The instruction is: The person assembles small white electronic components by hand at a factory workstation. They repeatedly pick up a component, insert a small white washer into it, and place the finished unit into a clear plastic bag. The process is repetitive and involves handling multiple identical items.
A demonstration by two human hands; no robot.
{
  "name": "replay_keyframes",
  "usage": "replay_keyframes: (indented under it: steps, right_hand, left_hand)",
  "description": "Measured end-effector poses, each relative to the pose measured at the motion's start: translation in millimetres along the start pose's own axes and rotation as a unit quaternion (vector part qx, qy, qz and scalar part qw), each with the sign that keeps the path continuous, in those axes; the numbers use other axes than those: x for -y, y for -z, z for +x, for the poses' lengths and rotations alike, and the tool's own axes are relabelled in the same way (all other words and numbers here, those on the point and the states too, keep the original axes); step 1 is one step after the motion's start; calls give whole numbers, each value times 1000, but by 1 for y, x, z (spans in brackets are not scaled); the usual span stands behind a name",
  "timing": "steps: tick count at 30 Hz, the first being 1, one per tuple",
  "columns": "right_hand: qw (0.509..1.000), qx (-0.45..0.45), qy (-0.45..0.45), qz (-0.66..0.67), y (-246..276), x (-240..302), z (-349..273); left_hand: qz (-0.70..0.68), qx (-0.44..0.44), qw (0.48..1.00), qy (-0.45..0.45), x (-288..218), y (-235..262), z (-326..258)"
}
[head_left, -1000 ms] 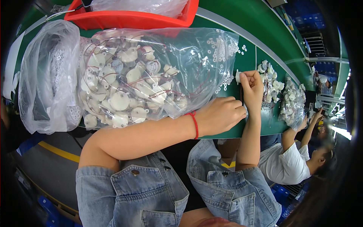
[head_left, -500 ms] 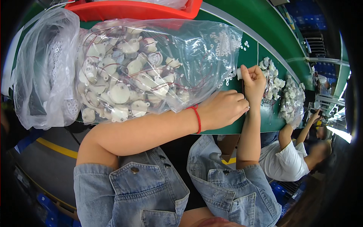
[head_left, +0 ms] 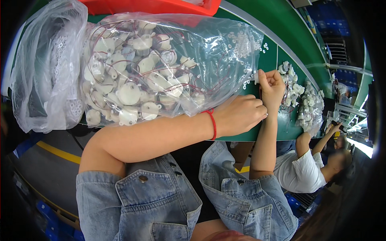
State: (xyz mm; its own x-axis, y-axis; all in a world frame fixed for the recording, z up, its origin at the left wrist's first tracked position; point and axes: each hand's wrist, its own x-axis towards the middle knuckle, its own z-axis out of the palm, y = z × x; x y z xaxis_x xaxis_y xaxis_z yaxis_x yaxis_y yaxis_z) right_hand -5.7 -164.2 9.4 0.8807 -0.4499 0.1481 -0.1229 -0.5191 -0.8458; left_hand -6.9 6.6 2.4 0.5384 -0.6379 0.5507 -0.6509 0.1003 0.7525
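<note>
Near front edge of green workbench (head_left: 289, 126), left hand (head_left: 243, 117) now closer to loose white washers (head_left: 246, 84); fewer show between it and clear bag (head_left: 201, 60). White motor-like part (head_left: 256, 77) in right hand (head_left: 273, 89) shows less plainly. Red bin (head_left: 161, 7), beyond bag, now mostly out of view.

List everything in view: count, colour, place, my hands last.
red bin: one, red, top edge
large bag: one, clear, left of centre
wired parts: many, white, inside it
second bag: one, clear, far left
rings: many, white, in and beside the bags
tabletop: one, green, under bags
parts heap: one, white, right
far bag: one, clear, beyond heap
co-worker: at least one, white shirt, right
crates: several, blue, upper right
denim garment: one, blue, lower middle
bracelet: one, red, left wrist
left hand: one, centre, pinching small white thing
right hand: one, right of centre, holding white part
</note>
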Motion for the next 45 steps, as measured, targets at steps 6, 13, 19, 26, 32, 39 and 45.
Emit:
replay_keyframes:
  steps: [6,13,19,26,32,39,45]
  right_hand:
    - [1000,-6,10,-19,-2,-1,0]
    - [987,-33,45,-150,-7,8,-4]
    - [967,-6,101,-233,-5,4,-3]
    - [932,43,95,-346,-8,28,-8]
    - [901,72,161,-396,-12,42,-8]
    - [922,84,141,-350,-9,34,0]
    - [927,87,114,-347,-6,28,1]
  left_hand:
    - [2,2,1000,2,1,-1,-1]
    - [1,-3,1000,-6,2,-2,-1]
    - [-7,-1,1000,1,1,-1,1]
    - [-43,-26,998,29,-1,0,2]
    - [-105,-56,990,78,-5,1,4]
    - [-149,-66,981,102,-7,3,5]
    - [-151,-52,983,95,-6,-2,4]
